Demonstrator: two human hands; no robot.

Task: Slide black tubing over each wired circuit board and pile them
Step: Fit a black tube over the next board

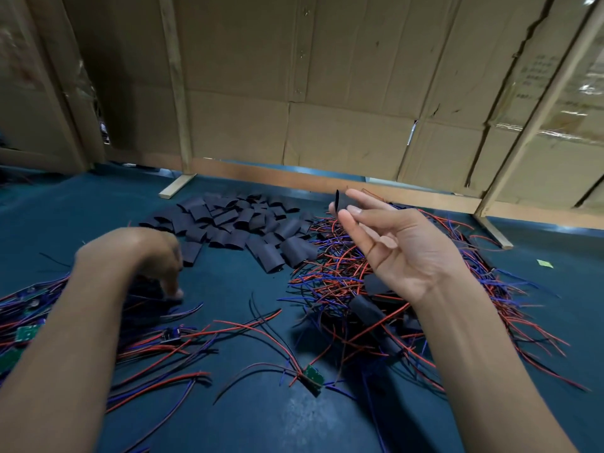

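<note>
Two hands worked above the tabletop (228, 420): the right hand (392, 243) pinched a black tube (337, 201) in raised fingers, while the left hand (153, 256), blurred, reached curled fingers into wired boards (29, 331); its grip was unclear.

Single head-worn view, angled forward and down, close above the fingers (354, 213); cardboard wall (327, 76) beyond them.
</note>
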